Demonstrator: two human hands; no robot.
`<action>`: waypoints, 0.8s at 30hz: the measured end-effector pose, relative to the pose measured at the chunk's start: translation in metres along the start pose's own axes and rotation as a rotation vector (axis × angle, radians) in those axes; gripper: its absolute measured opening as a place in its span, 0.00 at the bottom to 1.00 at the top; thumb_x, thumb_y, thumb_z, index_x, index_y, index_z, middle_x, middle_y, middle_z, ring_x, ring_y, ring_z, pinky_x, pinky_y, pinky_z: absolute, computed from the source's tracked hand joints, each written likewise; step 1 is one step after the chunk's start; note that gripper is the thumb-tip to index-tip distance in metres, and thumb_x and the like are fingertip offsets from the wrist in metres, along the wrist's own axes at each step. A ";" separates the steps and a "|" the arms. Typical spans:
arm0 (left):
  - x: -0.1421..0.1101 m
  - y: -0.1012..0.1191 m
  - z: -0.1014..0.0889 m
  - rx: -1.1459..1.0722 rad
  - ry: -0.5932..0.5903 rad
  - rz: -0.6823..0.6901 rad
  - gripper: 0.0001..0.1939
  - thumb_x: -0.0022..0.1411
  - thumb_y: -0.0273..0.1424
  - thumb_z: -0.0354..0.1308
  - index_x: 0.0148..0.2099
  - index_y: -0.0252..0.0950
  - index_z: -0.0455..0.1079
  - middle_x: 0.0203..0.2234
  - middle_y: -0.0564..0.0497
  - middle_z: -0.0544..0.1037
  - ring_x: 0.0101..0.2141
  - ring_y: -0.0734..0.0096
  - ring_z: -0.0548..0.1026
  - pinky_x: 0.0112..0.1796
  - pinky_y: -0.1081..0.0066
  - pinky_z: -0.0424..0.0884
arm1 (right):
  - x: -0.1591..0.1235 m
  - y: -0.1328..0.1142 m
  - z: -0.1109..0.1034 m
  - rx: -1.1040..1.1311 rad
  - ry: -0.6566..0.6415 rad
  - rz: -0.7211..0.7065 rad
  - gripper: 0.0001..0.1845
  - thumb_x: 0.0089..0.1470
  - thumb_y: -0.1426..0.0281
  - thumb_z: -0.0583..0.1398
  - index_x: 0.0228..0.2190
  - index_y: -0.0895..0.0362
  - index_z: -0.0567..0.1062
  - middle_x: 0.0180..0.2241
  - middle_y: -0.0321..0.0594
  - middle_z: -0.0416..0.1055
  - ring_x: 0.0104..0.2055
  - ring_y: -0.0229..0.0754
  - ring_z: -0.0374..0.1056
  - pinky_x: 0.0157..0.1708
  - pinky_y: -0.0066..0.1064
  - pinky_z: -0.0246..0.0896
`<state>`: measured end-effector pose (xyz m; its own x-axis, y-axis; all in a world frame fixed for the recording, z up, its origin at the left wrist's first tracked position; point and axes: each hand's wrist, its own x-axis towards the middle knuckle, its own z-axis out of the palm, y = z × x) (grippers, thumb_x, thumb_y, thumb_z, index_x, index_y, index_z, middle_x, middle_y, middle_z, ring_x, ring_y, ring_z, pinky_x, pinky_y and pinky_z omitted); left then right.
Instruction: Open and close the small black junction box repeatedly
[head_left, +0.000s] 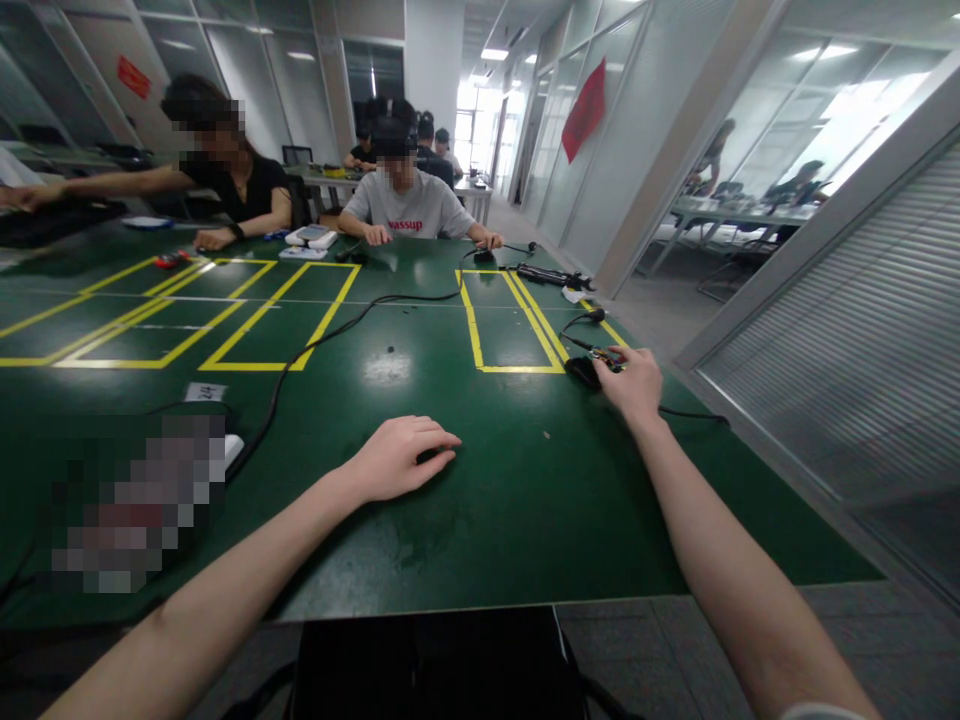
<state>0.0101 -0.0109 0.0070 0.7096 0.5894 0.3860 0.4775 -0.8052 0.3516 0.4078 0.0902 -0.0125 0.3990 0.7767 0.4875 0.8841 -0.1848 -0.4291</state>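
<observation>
The right grip (636, 384) partly hides a small, indistinct multicoloured object (604, 356).

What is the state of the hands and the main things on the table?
Left hand, palm down, appears empty
Right hand, at the small colourful thing, hold unclear
Small colourful thing, partly hidden by right hand
Black cable, slack, curving across the table
Yellow tape, stuck down in rectangles
Paper card, written side showing

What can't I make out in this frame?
Head view: the multicoloured item at the right hand; too small, partly covered by fingertips.
Head view: what lies behind the pixelated block; masked.
Head view: the black object at far left; blurred, cut off by the edge.
</observation>
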 end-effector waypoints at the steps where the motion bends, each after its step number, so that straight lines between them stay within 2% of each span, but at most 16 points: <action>1: 0.000 0.000 0.000 0.000 0.000 0.001 0.11 0.72 0.32 0.54 0.48 0.37 0.78 0.39 0.48 0.84 0.39 0.65 0.81 0.42 0.68 0.75 | 0.000 0.000 0.000 -0.034 -0.022 0.032 0.24 0.54 0.60 0.62 0.49 0.59 0.81 0.47 0.54 0.74 0.44 0.55 0.73 0.43 0.42 0.68; 6: 0.000 0.000 0.000 0.002 -0.005 0.004 0.11 0.72 0.31 0.54 0.48 0.36 0.78 0.39 0.48 0.84 0.39 0.66 0.81 0.42 0.68 0.75 | -0.001 0.003 0.002 -0.134 -0.186 0.096 0.24 0.53 0.58 0.64 0.48 0.56 0.82 0.45 0.54 0.79 0.45 0.60 0.75 0.41 0.43 0.69; 9: 0.001 0.000 0.000 0.007 -0.010 0.002 0.11 0.72 0.30 0.54 0.48 0.36 0.78 0.39 0.48 0.84 0.38 0.66 0.81 0.42 0.68 0.75 | -0.002 0.002 0.004 -0.128 -0.201 0.054 0.25 0.50 0.57 0.66 0.47 0.55 0.82 0.44 0.53 0.81 0.45 0.60 0.76 0.39 0.42 0.69; 13: 0.001 0.001 0.000 0.001 -0.016 -0.003 0.10 0.72 0.31 0.55 0.48 0.36 0.78 0.39 0.48 0.84 0.38 0.66 0.81 0.42 0.68 0.75 | -0.010 -0.009 0.006 -0.065 -0.286 -0.052 0.23 0.51 0.56 0.66 0.46 0.54 0.82 0.44 0.50 0.81 0.46 0.58 0.76 0.39 0.41 0.70; 16: 0.000 0.001 0.001 -0.009 -0.012 -0.006 0.11 0.72 0.31 0.55 0.48 0.37 0.78 0.39 0.48 0.84 0.39 0.66 0.81 0.43 0.67 0.75 | -0.024 -0.029 0.010 0.041 -0.345 -0.209 0.21 0.53 0.57 0.65 0.46 0.54 0.82 0.45 0.47 0.81 0.47 0.56 0.76 0.43 0.42 0.71; 19: 0.000 0.001 0.001 -0.017 -0.003 -0.012 0.12 0.72 0.32 0.54 0.50 0.37 0.78 0.40 0.47 0.83 0.40 0.66 0.80 0.45 0.67 0.76 | -0.044 -0.054 0.011 0.162 -0.425 -0.428 0.18 0.53 0.61 0.66 0.45 0.53 0.82 0.47 0.46 0.80 0.49 0.54 0.76 0.48 0.43 0.70; 24: 0.001 0.002 0.001 -0.024 0.072 0.001 0.15 0.71 0.31 0.55 0.56 0.38 0.74 0.51 0.44 0.80 0.49 0.62 0.77 0.49 0.62 0.75 | -0.084 -0.094 -0.006 0.382 -0.613 -0.794 0.17 0.56 0.65 0.65 0.47 0.56 0.80 0.42 0.44 0.79 0.43 0.49 0.76 0.44 0.39 0.71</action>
<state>0.0121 -0.0118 0.0069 0.6706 0.5928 0.4460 0.4640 -0.8043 0.3713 0.2923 0.0386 -0.0090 -0.5401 0.7813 0.3127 0.6600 0.6238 -0.4186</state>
